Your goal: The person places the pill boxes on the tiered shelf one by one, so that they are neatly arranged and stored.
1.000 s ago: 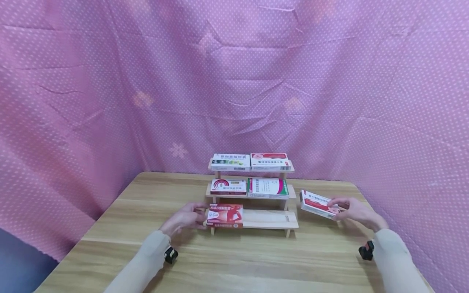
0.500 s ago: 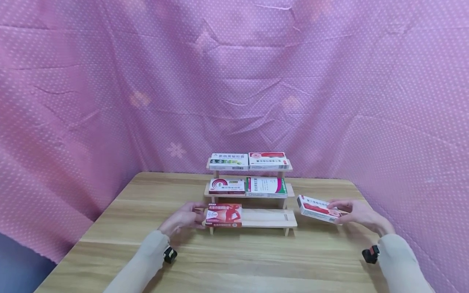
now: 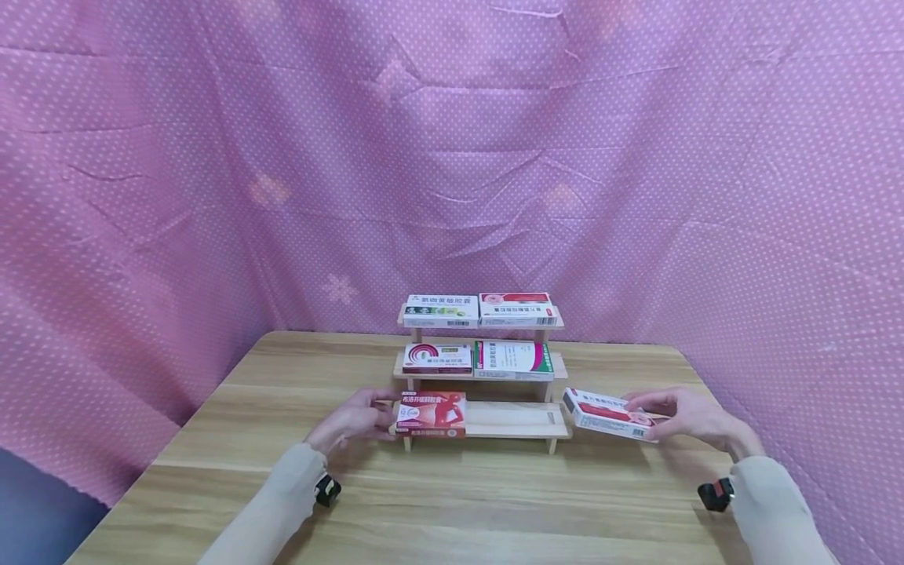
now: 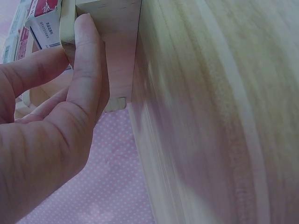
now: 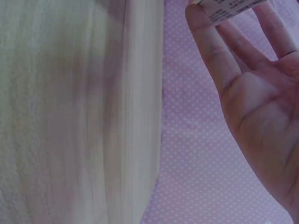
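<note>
In the head view, my right hand [image 3: 695, 422] pinches a white and red medicine box [image 3: 606, 413] by its right end. The box is held tilted, its left end right at the right end of the lowest step of a three-step wooden stand [image 3: 515, 421]. My left hand [image 3: 353, 421] grips the left end of that same step; the left wrist view shows the thumb and fingers [image 4: 86, 56] at the board's edge. Beside them, a red medicine box [image 3: 431, 414] lies on the left half of the step. Only the corner of the held box [image 5: 233, 10] shows in the right wrist view.
The middle step carries a white and maroon box [image 3: 438, 358] and a green-edged box [image 3: 513, 359]. On the top step lie a white and green box [image 3: 441, 311] and a red and white box [image 3: 518, 309]. A pink dotted cloth [image 3: 452, 157] hangs behind the wooden table [image 3: 452, 502].
My right hand has brought the medicine box lower and to the left, closer to the stand's lowest step. The left hand has kept its grip on the stand. The view has shifted slightly.
</note>
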Demonstrator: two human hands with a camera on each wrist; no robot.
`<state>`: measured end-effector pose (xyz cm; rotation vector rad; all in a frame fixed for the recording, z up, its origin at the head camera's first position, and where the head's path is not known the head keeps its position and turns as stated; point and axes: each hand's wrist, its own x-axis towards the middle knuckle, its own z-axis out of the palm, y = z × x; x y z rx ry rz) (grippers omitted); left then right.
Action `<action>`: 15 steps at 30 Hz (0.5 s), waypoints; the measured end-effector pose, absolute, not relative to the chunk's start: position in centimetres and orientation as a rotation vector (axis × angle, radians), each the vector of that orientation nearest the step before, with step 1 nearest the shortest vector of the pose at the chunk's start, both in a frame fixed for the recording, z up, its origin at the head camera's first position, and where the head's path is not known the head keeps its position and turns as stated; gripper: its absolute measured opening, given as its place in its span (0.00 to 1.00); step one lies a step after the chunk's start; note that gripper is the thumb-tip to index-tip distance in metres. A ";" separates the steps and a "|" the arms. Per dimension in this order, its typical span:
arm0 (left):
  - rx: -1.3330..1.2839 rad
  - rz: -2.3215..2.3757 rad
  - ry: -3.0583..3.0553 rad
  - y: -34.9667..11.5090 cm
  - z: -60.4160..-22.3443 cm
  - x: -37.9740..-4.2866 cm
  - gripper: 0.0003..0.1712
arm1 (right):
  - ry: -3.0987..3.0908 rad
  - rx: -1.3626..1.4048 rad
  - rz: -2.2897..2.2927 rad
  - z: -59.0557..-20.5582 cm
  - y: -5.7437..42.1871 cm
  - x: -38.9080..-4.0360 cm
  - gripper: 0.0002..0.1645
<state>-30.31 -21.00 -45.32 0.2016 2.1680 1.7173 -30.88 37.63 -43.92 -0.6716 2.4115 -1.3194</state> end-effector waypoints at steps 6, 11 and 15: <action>0.171 1.719 2.168 -20.9 -45.2 -30.2 0.36 | 2.331 -0.712 -1.349 -43.9 37.0 -30.7 0.29; 0.180 1.719 2.163 -20.9 -45.2 -30.2 0.36 | 2.305 -0.700 -1.350 -43.8 35.9 -30.6 0.31; 0.167 1.710 2.174 -20.8 -45.1 -30.1 0.36 | 2.316 -0.694 -1.330 -43.8 34.7 -30.7 0.31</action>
